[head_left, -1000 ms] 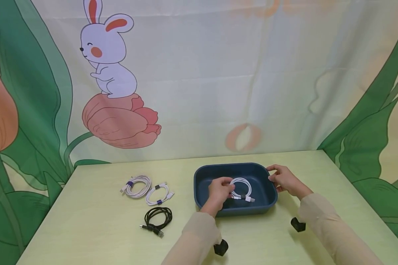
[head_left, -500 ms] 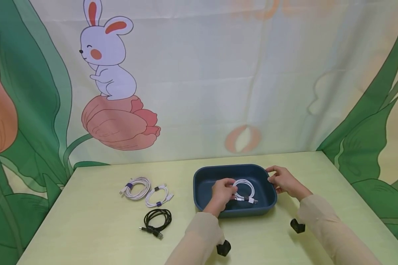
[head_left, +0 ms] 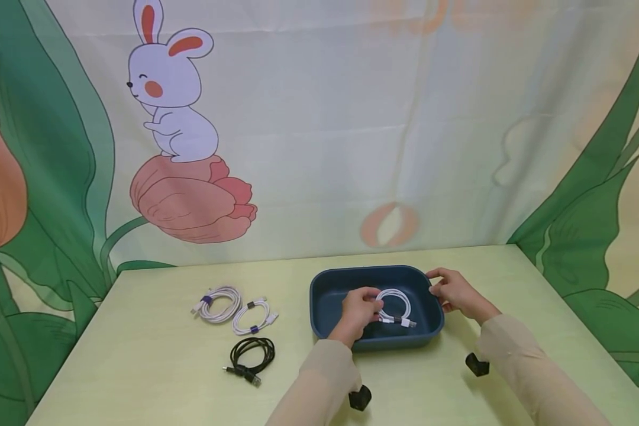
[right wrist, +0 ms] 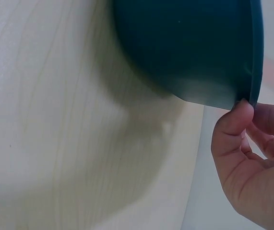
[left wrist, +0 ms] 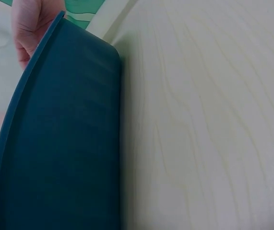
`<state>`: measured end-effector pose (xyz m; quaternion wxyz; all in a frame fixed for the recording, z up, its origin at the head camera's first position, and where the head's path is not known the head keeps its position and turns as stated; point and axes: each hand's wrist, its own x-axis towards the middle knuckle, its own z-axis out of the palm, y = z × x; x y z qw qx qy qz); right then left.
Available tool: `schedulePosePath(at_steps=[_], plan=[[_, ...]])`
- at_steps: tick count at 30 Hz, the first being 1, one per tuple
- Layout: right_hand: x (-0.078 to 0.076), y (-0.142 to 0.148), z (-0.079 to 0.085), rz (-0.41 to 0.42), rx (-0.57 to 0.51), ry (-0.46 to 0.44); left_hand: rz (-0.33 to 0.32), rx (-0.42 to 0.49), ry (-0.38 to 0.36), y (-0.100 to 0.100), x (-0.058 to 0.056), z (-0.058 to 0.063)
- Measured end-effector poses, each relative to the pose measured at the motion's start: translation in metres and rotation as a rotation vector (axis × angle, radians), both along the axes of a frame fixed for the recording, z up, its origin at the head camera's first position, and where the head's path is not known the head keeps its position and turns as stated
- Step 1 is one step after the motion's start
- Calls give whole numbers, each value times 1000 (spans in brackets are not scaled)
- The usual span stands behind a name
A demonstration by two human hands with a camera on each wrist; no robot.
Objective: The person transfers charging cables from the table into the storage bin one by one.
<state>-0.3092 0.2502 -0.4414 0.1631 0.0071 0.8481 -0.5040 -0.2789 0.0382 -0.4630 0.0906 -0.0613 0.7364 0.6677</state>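
Observation:
In the head view my left hand (head_left: 359, 310) reaches over the near rim of a dark blue bin (head_left: 322, 296) and pinches the left side of a coiled white USB cable (head_left: 406, 303) inside it. A dark tie binds that coil near its plug. My right hand (head_left: 460, 293) holds the bin's right rim; the right wrist view shows the thumb (right wrist: 240, 117) and fingers gripping that edge. In the left wrist view the bin's outer wall (left wrist: 74, 134) hides most of my left hand and the whole cable.
Left of the bin lie a thick coiled white cable (head_left: 220, 305), a smaller white cable (head_left: 252, 316) with dark ties, and a coiled black USB cable (head_left: 252, 358). All rest on the pale wooden table (head_left: 154, 355). A printed curtain (head_left: 309, 118) hangs behind the table.
My left hand has shifted slightly right inside the bin, carrying the white USB cable with it. The right hand keeps its hold on the rim, and the other cables lie unchanged.

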Motion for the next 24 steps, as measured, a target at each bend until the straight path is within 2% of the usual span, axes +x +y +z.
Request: schedulePosePath(at_steps=[9, 24], plan=[[0, 0, 0, -15, 13, -4, -29, -4, -8, 9, -4, -4], [1, -1, -1, -16, 15, 0, -32, 8, -15, 15, -3, -5]])
